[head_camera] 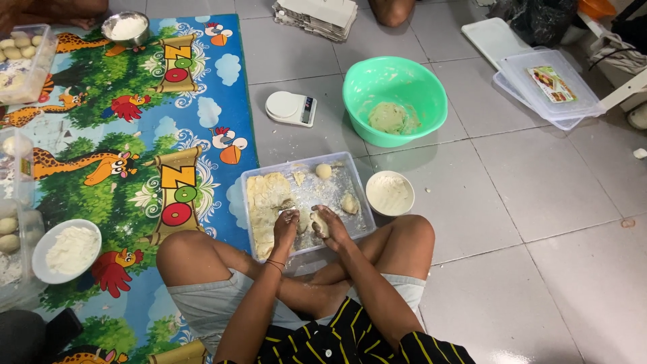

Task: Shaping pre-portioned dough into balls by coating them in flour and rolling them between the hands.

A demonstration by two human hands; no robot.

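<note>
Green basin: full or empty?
Nearly empty: the green basin holds just one lump of dough at the bottom; walls bare.

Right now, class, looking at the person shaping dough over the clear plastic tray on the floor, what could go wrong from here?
1. The small dough piece in the right hand might slip onto the bare grey floor tiles and get dirty.
2. The clear plastic tray overhangs the crossed legs; a knee shift could tip it.
3. The small white bowl of flour sits close by the right knee and may be knocked over.

right hand (330, 228) cups dough piece (319, 223), left hand (286, 226) beside, over tray (354, 176).
</note>
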